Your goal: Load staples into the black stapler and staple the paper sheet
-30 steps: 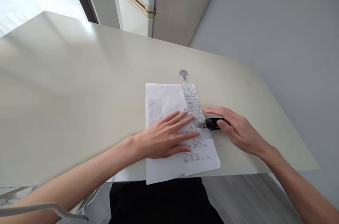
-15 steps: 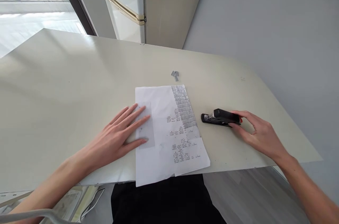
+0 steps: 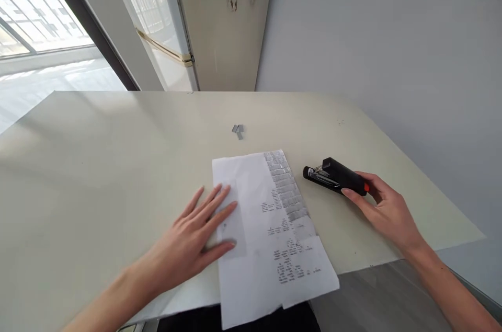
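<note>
A white printed sheet of paper (image 3: pixel 251 285) lies at the table's near edge, its bottom hanging past it. Rows of silvery staple-like strips (image 3: pixel 288 185) cover its upper right side. My left hand (image 3: pixel 200 235) rests flat with fingers spread on the sheet's left side, over a faint, paler rectangle. In my right hand (image 3: pixel 386 212) is a black stapler (image 3: pixel 343 175) with a red part at the back, gripped by its rear end, its jaws apart and pointing left. It is right of the sheet and not touching it.
A few small grey staple strips (image 3: pixel 238 131) lie on the white table (image 3: pixel 117 164) beyond the sheet. Behind the table stands a fridge (image 3: pixel 223 34), with a grey wall (image 3: pixel 372 34) to the right and a barred window (image 3: pixel 35 13) at the left.
The view has tilted upward. The sheet has slid slightly towards me and right under my left hand, increasing its overhang. The stapler has turned in my right hand, its rear red part now showing more.
</note>
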Demonstrator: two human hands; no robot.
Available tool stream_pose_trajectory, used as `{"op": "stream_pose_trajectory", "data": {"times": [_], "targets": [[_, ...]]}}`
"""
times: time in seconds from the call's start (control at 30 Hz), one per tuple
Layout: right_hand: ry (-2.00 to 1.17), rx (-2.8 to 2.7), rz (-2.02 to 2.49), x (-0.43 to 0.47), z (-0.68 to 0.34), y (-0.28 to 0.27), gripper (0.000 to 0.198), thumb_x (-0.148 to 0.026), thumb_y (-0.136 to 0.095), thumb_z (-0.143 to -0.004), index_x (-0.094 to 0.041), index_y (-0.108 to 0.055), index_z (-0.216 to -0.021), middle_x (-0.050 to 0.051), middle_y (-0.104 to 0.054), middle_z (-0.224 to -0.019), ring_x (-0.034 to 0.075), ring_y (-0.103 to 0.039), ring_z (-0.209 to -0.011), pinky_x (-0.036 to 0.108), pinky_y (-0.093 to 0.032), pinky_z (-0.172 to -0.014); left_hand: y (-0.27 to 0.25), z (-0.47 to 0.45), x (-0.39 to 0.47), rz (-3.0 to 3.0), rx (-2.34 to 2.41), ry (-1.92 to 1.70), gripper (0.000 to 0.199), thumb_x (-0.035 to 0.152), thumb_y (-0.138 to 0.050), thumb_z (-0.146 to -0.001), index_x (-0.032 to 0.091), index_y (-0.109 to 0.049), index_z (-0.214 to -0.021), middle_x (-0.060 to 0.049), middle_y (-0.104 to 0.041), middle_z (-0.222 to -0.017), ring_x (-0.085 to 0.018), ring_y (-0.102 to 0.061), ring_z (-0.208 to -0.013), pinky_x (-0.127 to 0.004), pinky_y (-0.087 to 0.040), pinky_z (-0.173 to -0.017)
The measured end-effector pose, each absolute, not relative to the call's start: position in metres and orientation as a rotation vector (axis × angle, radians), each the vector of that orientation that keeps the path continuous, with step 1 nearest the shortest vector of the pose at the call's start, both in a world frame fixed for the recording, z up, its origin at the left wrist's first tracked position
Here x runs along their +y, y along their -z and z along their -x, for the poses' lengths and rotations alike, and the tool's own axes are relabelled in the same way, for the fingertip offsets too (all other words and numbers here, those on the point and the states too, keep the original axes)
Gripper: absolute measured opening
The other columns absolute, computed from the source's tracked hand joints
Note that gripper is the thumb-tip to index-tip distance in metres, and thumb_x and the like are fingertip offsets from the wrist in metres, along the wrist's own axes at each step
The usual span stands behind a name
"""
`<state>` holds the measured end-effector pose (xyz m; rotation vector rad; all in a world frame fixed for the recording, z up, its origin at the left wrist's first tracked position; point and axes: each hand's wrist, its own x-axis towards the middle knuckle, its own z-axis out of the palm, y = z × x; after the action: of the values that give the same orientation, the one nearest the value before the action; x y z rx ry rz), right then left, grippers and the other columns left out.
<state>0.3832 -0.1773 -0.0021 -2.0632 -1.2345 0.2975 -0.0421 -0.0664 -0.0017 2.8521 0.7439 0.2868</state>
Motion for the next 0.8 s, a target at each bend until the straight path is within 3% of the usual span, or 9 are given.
{"op": "stream_pose_trajectory", "data": {"times": [0.1, 0.2, 0.3, 0.5, 0.63, 0.8], "targets": [[-0.382, -1.053, 2.043, -0.180, -0.392, -0.008, 0.052, -0.064, -0.077, -0.082, -0.031, -0.070, -0.121, 0.005, -0.076, -0.118, 0.030, -0.071, -0.108, 0.042, -0.058, -0.088, 0.006, -0.004, -0.056, -2.844, 0.645, -0.300, 0.072, 0.058, -0.050, -0.107, 0.029, -0.027, -0.169, -0.007, -0.022, -0.175, -0.031, -0.022, -0.161, -0.053, -0.022, -0.133], [-0.373, -0.943, 1.999, -0.183, -0.398, -0.018, 0.056, -0.064, -0.079, -0.078, -0.031, -0.069, -0.122, 0.005, -0.075, -0.121, 0.033, -0.069, -0.115, 0.048, -0.057, -0.097, 0.014, -0.062, -0.035, -2.827, 0.571, -0.298, 0.069, 0.063, -0.044, -0.108, 0.024, -0.038, -0.164, -0.010, -0.027, -0.174, -0.031, -0.022, -0.162, -0.052, -0.020, -0.133], [-0.341, -0.928, 1.975, -0.184, -0.399, -0.024, 0.055, -0.063, -0.079, -0.079, -0.030, -0.069, -0.122, 0.005, -0.074, -0.121, 0.033, -0.069, -0.115, 0.046, -0.058, -0.094, 0.023, -0.128, -0.011, -2.830, 0.543, -0.258, 0.070, 0.064, -0.041, -0.108, 0.016, -0.044, -0.159, -0.016, -0.030, -0.173, -0.032, -0.021, -0.162, -0.052, -0.014, -0.134], [-0.306, -0.996, 1.930, -0.174, -0.395, -0.030, 0.050, -0.059, -0.079, -0.082, -0.028, -0.069, -0.120, 0.007, -0.075, -0.115, 0.031, -0.071, -0.107, 0.041, -0.060, -0.086, 0.030, -0.218, 0.016, -2.705, 0.517, -0.294, 0.071, 0.063, -0.048, -0.105, 0.014, -0.047, -0.157, -0.016, -0.031, -0.172, -0.035, -0.018, -0.163, -0.060, -0.007, -0.133], [-0.333, -1.079, 1.882, -0.158, -0.385, -0.028, 0.047, -0.056, -0.076, -0.086, -0.027, -0.068, -0.122, 0.008, -0.075, -0.116, 0.031, -0.071, -0.108, 0.041, -0.059, -0.087, 0.027, -0.193, 0.020, -2.482, 0.453, -0.486, 0.059, 0.052, -0.042, -0.110, 0.018, -0.047, -0.158, -0.013, -0.038, -0.170, -0.030, -0.026, -0.162, -0.050, -0.023, -0.133], [-0.413, -1.258, 1.863, -0.126, -0.356, -0.022, 0.043, -0.056, -0.073, -0.090, -0.028, -0.068, -0.121, 0.006, -0.074, -0.108, 0.027, -0.070, -0.103, 0.039, -0.057, -0.090, 0.014, -0.096, 0.019, -2.223, 0.586, -0.610, 0.041, 0.044, -0.046, -0.108, 0.027, -0.060, -0.144, -0.008, -0.058, -0.156, -0.027, -0.058, -0.140, -0.044, -0.047, -0.118]]}}
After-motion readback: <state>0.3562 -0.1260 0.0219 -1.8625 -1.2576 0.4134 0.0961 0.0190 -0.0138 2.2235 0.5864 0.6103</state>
